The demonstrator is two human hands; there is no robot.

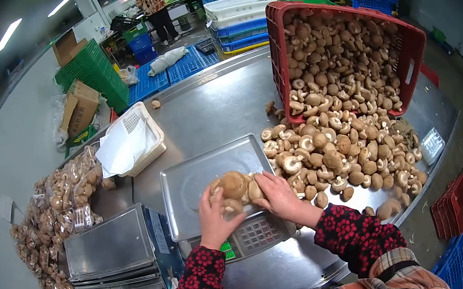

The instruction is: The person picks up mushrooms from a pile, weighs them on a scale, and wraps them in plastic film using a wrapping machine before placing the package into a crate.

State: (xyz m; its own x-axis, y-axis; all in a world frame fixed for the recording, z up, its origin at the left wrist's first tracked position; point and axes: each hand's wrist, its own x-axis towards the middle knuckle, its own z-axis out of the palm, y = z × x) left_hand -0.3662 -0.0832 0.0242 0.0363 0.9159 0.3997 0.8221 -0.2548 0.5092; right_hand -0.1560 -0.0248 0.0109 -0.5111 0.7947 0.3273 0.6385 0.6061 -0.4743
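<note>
Over the steel pan (185,180) of a digital scale, a small group of brown mushrooms (234,184) sits between my two hands. My left hand (215,216) curls around the near left side of the group, with the thumb toward the front. From the right, my right hand (284,197) presses its fingers against the mushrooms. The scale's keypad (258,233) shows below the pan, partly behind my left wrist. A large heap of loose mushrooms (330,149) lies right of the pan, spilling from a tipped red crate (411,47).
Bagged mushrooms (58,204) pile up at the left, beside a boxy metal-topped machine (110,244). A white basket with papers (153,151) stands behind the scale. Stacked crates (238,21) stand beyond the steel table (211,99). Other people (154,4) are in the background.
</note>
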